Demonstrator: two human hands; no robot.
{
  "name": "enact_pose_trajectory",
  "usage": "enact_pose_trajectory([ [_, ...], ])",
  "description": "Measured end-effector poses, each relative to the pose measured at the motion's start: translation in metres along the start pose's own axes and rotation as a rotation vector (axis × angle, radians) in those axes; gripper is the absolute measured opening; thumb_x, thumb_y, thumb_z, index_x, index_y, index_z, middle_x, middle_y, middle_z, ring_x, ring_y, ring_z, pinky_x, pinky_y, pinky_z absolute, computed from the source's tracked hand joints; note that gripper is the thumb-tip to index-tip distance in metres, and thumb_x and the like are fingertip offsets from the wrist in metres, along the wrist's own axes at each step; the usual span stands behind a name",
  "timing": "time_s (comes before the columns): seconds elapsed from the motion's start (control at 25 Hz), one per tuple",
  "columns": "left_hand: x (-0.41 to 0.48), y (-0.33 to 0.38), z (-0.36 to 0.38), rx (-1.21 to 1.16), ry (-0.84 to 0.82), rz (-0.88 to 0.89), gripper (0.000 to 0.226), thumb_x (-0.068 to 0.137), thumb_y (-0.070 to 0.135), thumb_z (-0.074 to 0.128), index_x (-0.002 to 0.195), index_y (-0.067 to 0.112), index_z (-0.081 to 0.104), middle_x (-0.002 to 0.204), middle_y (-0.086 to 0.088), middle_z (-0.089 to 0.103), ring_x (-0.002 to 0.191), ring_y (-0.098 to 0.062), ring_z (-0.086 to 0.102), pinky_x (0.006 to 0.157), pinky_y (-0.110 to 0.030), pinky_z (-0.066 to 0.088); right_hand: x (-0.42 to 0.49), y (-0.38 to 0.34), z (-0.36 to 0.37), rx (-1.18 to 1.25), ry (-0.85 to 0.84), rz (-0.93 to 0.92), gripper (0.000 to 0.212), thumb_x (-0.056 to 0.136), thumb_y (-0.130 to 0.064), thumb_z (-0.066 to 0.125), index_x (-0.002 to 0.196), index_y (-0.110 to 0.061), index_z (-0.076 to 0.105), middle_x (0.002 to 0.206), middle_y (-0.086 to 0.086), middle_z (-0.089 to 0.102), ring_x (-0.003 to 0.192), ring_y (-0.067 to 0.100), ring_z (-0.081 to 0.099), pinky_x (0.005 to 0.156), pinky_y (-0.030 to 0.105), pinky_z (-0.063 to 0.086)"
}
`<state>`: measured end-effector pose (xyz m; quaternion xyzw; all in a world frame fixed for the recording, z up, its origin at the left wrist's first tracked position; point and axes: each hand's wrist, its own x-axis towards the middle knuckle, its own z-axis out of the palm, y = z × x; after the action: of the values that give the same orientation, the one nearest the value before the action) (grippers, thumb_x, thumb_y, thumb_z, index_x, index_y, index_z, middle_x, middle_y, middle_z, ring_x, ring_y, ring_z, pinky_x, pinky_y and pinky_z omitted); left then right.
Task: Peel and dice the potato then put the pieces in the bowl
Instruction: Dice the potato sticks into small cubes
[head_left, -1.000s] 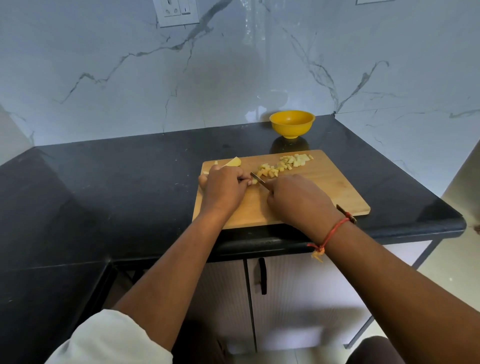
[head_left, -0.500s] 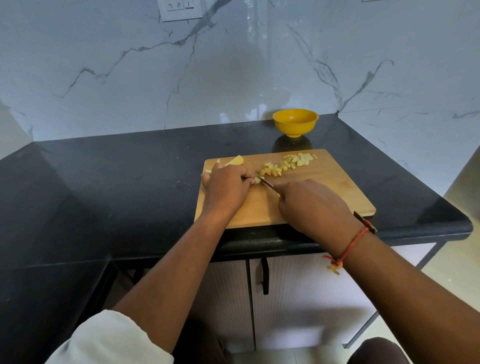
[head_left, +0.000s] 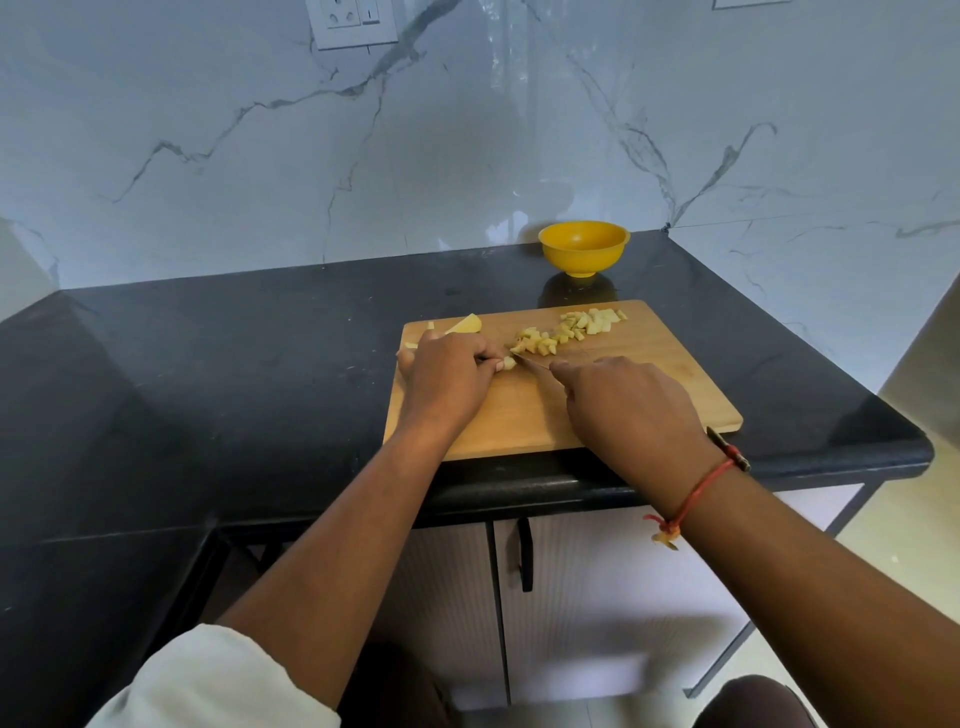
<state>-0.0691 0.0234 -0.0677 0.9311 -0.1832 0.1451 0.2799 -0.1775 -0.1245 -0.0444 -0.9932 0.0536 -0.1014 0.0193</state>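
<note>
Potato dice (head_left: 571, 330) lie in a loose trail across the far half of the cutting board (head_left: 675, 374), running from its middle toward the far right corner. Just left of the near end of that trail, a small uncut bit of potato (head_left: 508, 364) pokes out from under the curled fingertips of the left hand (head_left: 447, 376), which pins it to the board with the knuckles up. The knife (head_left: 531, 362) has its tip right beside that bit, between it and the dice. The right hand (head_left: 628, 410) is wrapped round the handle with the forefinger stretched along the blade's back, and the butt of the handle shows past the wrist. Beyond the left hand, at the board's far left corner, sits a bigger yellow wedge of potato (head_left: 466, 324). The yellow bowl (head_left: 584, 248) stands on the black bench (head_left: 260, 364) just behind the board, well apart from both hands and close to the marble wall (head_left: 467, 130). A red thread (head_left: 701, 491) circles the right wrist, and a white sleeve (head_left: 208, 680) covers the left upper arm.
</note>
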Motion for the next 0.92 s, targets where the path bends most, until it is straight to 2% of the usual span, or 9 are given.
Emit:
enact_pose_trajectory([
  [0.12, -0.001, 0.001, 0.000, -0.001, 0.005, 0.012, 0.012, 0.094, 0.035, 0.065, 0.098, 0.038, 0.076, 0.105, 0.017, 0.070, 0.121, -0.019, 0.046, 0.099, -0.046, 0.028, 0.011, 0.004, 0.003, 0.032, -0.013, 0.059, 0.044, 0.104, -0.023, 0.039, 0.143, -0.042, 0.046, 0.111, 0.005, 0.065, 0.096, 0.025, 0.063, 0.071, 0.035, 0.051],
  [0.2, -0.001, 0.002, -0.001, 0.004, 0.008, 0.020, 0.012, 0.094, 0.034, 0.065, 0.099, 0.037, 0.076, 0.106, 0.016, 0.070, 0.121, -0.019, 0.046, 0.097, -0.044, 0.028, 0.017, 0.005, -0.001, 0.081, -0.029, 0.085, 0.041, 0.105, -0.028, 0.038, 0.141, -0.041, 0.050, 0.111, 0.005, 0.066, 0.096, 0.024, 0.063, 0.075, 0.036, 0.054],
  [0.28, -0.001, 0.003, -0.001, 0.013, 0.015, 0.030, 0.012, 0.094, 0.034, 0.065, 0.099, 0.035, 0.076, 0.105, 0.015, 0.070, 0.119, -0.018, 0.048, 0.094, -0.041, 0.028, 0.022, 0.009, -0.004, 0.174, -0.062, 0.095, 0.037, 0.105, -0.032, 0.040, 0.138, -0.036, 0.057, 0.102, 0.002, 0.066, 0.090, 0.019, 0.062, 0.077, 0.033, 0.054],
  [0.4, -0.001, 0.002, -0.001, 0.013, 0.033, 0.040, 0.010, 0.093, 0.035, 0.066, 0.095, 0.035, 0.076, 0.101, 0.015, 0.070, 0.116, -0.016, 0.050, 0.090, -0.038, 0.027, 0.027, 0.020, -0.008, 0.547, -0.213, 0.175, 0.030, 0.104, -0.030, 0.046, 0.126, -0.026, 0.066, 0.084, -0.002, 0.063, 0.074, 0.012, 0.057, 0.066, 0.027, 0.045],
  [0.44, -0.001, 0.002, -0.001, 0.010, 0.038, 0.037, 0.009, 0.093, 0.036, 0.066, 0.094, 0.035, 0.075, 0.100, 0.015, 0.070, 0.115, -0.016, 0.050, 0.091, -0.039, 0.028, 0.028, 0.023, -0.008, 0.685, -0.241, 0.204, 0.024, 0.102, -0.028, 0.048, 0.116, -0.023, 0.068, 0.079, -0.002, 0.061, 0.067, 0.011, 0.054, 0.061, 0.026, 0.043],
  [0.52, -0.002, 0.003, -0.001, 0.010, 0.043, 0.034, 0.010, 0.093, 0.036, 0.066, 0.095, 0.035, 0.076, 0.101, 0.015, 0.070, 0.115, -0.015, 0.050, 0.094, -0.041, 0.029, 0.028, 0.024, -0.011, 0.827, -0.250, 0.245, 0.027, 0.101, -0.025, 0.049, 0.114, -0.013, 0.069, 0.073, -0.001, 0.058, 0.060, 0.010, 0.050, 0.055, 0.026, 0.041],
  [0.56, -0.002, 0.003, -0.002, 0.018, 0.039, 0.036, 0.011, 0.094, 0.036, 0.065, 0.096, 0.034, 0.076, 0.101, 0.014, 0.070, 0.115, -0.015, 0.050, 0.095, -0.042, 0.030, 0.026, 0.022, -0.013, 0.815, -0.256, 0.260, 0.026, 0.102, -0.026, 0.049, 0.116, -0.017, 0.069, 0.074, -0.001, 0.059, 0.062, 0.010, 0.051, 0.056, 0.025, 0.041],
  [0.76, -0.003, 0.001, -0.002, 0.036, 0.015, 0.043, 0.015, 0.096, 0.031, 0.061, 0.101, 0.035, 0.075, 0.103, 0.015, 0.070, 0.114, -0.016, 0.051, 0.100, -0.048, 0.034, 0.017, -0.002, -0.012, 0.419, -0.142, 0.127, 0.036, 0.103, -0.031, 0.047, 0.134, -0.025, 0.062, 0.090, -0.004, 0.064, 0.080, 0.012, 0.059, 0.074, 0.028, 0.049],
  [0.92, -0.003, 0.003, -0.002, 0.042, 0.022, 0.027, 0.016, 0.097, 0.031, 0.062, 0.104, 0.034, 0.076, 0.105, 0.013, 0.071, 0.114, -0.015, 0.050, 0.100, -0.046, 0.033, 0.013, -0.014, -0.014, 0.321, -0.086, 0.102, 0.040, 0.103, -0.031, 0.045, 0.141, -0.029, 0.056, 0.105, 0.002, 0.067, 0.093, 0.017, 0.062, 0.086, 0.034, 0.056],
])
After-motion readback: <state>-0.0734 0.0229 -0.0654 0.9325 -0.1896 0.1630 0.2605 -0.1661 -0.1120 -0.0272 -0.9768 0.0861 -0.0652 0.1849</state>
